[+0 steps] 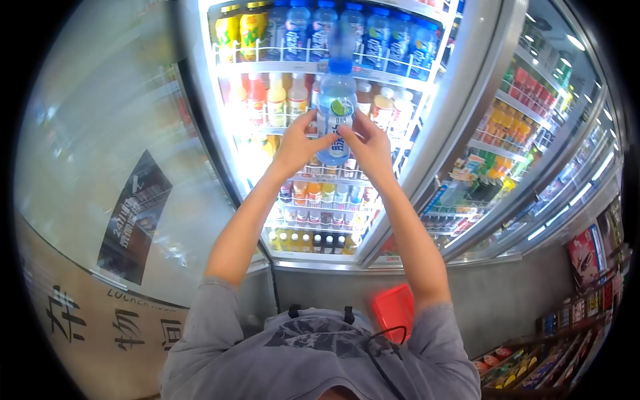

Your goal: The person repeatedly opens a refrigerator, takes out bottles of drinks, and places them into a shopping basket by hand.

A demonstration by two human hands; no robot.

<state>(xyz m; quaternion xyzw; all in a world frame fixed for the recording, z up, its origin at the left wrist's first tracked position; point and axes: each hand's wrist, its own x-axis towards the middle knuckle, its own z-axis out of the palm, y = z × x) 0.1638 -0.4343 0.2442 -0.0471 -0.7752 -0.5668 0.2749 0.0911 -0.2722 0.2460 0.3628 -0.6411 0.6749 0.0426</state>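
We hold a pale blue bottle (335, 97) upright in front of the lit cooler (317, 265), against the backdrop of its second shelf from the top, with the blue cap (341, 66) uppermost. Our left hand (297, 145) curves in along one side of the bottle and our right hand (372, 150) along the other, each closed only as far as its girth allows, thumbs laid on the front near the label (341, 112) (a green lime is printed on it). How the other fingers sit behind the bottle, we cannot tell. On the cooler's top shelf we see blue-capped bottles (377, 39), with yellow bottles (252, 30) at the left end. Juice-coloured bottles (276, 99) line the shelf below. Left of the cooler, a glass door (93, 127) bears a dark sign (135, 220). Right of the cooler is another glazed, stocked fridge (510, 130). On the grey floor (487, 287) in front of the cooler lies a red item (393, 310), partly hidden by our right arm (417, 247).
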